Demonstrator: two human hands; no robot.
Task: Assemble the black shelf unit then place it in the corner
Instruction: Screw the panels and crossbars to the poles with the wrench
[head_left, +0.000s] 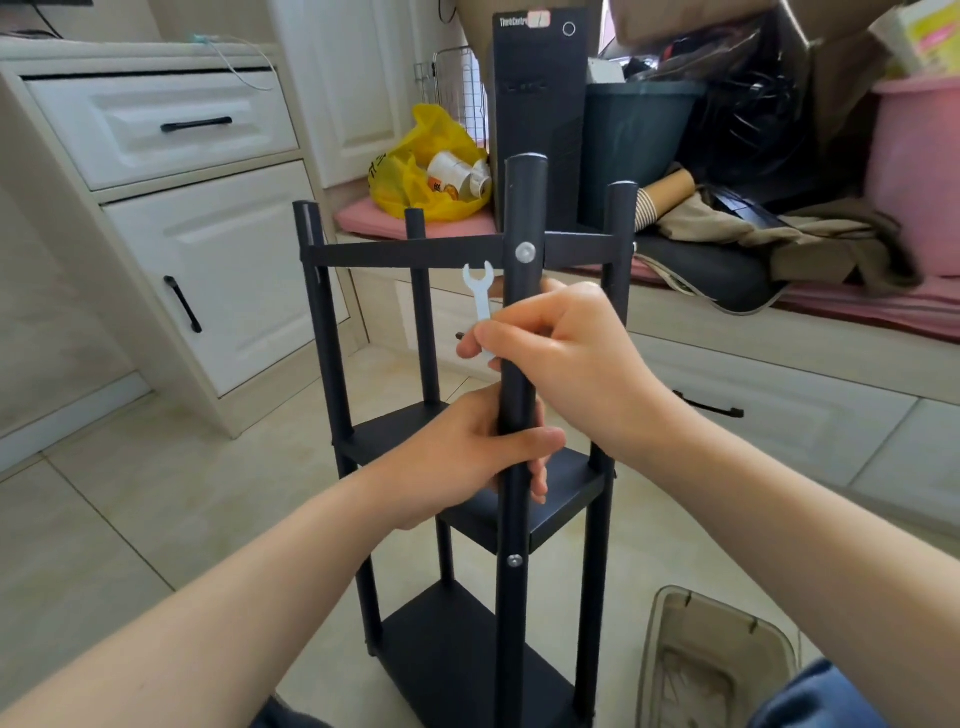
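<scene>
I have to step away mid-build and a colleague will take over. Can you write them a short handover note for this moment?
Left hand: grips the near post around mid-height.
Right hand: pinches a small white wrench beside the same post, higher up.
Shelf unit: stands upright on the tiled floor, with posts and shelves joined.
Done: an upper bolt and a lower bolt sit in the near post.
Left: I cannot tell how tight they are, so check them, then place the unit in the corner.
</scene>
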